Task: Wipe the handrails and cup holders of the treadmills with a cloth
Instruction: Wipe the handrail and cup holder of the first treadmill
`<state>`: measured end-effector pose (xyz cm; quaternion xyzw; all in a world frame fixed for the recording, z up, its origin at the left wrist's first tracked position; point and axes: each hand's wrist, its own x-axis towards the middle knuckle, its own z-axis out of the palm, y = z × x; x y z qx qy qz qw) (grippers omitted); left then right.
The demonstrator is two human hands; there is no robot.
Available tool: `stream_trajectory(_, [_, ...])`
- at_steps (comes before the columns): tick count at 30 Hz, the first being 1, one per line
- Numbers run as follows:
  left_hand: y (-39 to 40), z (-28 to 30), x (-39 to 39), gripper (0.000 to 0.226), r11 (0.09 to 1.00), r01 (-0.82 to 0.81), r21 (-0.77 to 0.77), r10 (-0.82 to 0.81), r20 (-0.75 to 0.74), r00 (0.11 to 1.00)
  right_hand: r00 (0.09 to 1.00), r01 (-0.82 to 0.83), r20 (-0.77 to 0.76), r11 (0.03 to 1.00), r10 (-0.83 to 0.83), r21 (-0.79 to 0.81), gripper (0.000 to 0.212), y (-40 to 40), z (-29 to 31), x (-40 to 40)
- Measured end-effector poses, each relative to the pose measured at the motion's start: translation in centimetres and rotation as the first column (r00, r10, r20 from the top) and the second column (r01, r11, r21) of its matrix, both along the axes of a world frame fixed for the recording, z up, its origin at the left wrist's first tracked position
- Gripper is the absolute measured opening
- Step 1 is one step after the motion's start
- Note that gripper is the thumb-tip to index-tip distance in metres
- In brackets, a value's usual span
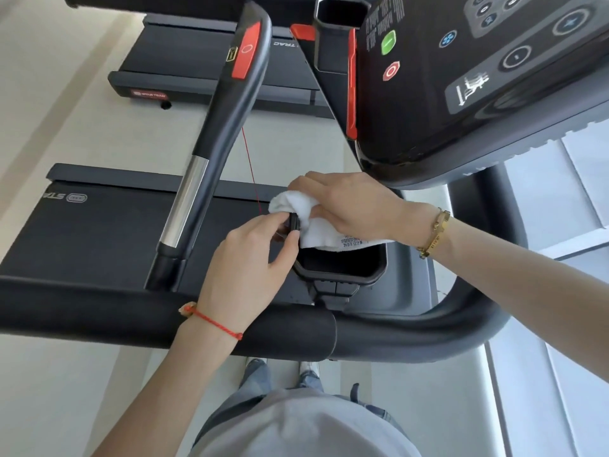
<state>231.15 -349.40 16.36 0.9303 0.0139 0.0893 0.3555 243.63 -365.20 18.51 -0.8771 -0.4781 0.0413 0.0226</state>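
Note:
A white cloth (316, 225) lies bunched over the far rim of the black cup holder (339, 275) beside the treadmill console. My right hand (349, 202) grips the cloth from above. My left hand (250, 258) pinches a small black clip (294, 222) at the cloth's left edge, with a thin red cord (250, 169) running up from it. A black and silver handrail (197, 179) slants away to the left. A thick black side handrail (280, 328) crosses the view below both wrists.
The console (478, 77) with green and red buttons hangs over the upper right. A second treadmill deck (184, 61) stands further away. My legs and shoes (283, 371) show on the pale floor below the rail.

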Motion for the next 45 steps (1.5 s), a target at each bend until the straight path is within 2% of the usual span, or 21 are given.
stream_trajectory(3, [0.1,0.2,-0.4,0.033,1.0,0.028,0.012,-0.028,-0.014,1.0,0.999,-0.001,0.052,1.0,0.002,-0.025,0.035,0.1,-0.5,-0.1])
stream_trajectory(6, [0.1,0.2,-0.3,0.035,0.999,0.036,0.018,-0.035,-0.021,0.999,0.988,0.105,0.115,0.994,-0.101,-0.029,0.035,-0.3,-0.8,-0.7])
stream_trajectory(13, [0.7,0.6,-0.6,0.039,0.996,0.084,0.005,-0.084,-0.024,0.996,0.941,0.329,0.08,0.944,-0.33,0.027,0.046,-2.2,-1.0,-2.8])
stream_trajectory(16, [1.3,0.7,-0.9,0.042,0.992,0.122,0.011,-0.122,-0.014,0.992,0.905,0.425,-0.044,0.903,-0.422,0.07,0.056,-3.5,-1.0,-3.8])
stream_trajectory(20, [2.1,0.6,-1.2,0.046,0.982,0.186,0.046,-0.185,-0.017,0.983,0.805,0.555,-0.331,0.822,-0.493,0.126,0.058,-5.1,-0.3,-5.8])
stream_trajectory(27, [3.3,0.5,-1.5,0.049,0.945,0.318,0.083,-0.317,-0.029,0.948,0.709,0.688,-0.427,0.683,-0.561,0.245,0.045,-7.6,0.4,-10.0])
stream_trajectory(30, [4.1,0.6,-1.7,0.049,0.92,0.387,0.062,-0.385,-0.035,0.922,0.704,0.694,-0.48,0.652,-0.524,0.306,0.038,-7.9,1.3,-12.2])
stream_trajectory(32, [4.7,0.6,-1.9,0.05,0.902,0.427,0.06,-0.426,-0.026,0.904,0.693,0.694,-0.516,0.658,-0.503,0.291,0.038,-7.8,2.3,-13.8])
stream_trajectory(35, [5.7,0.6,-2.1,0.048,0.887,0.457,0.065,-0.458,-0.007,0.889,0.738,0.625,-0.459,0.758,-0.495,0.188,0.052,-6.6,2.9,-15.9])
stream_trajectory(37, [6.3,0.6,-2.3,0.045,0.881,0.469,0.065,-0.47,0.009,0.882,0.777,0.581,-0.406,0.795,-0.481,0.171,0.055,-5.0,2.8,-16.9])
stream_trajectory(45, [8.0,0.7,-3.9,0.042,0.881,0.465,0.089,-0.469,0.025,0.883,0.854,0.497,-0.338,0.811,-0.396,0.308,0.04,0.7,1.3,-20.2])
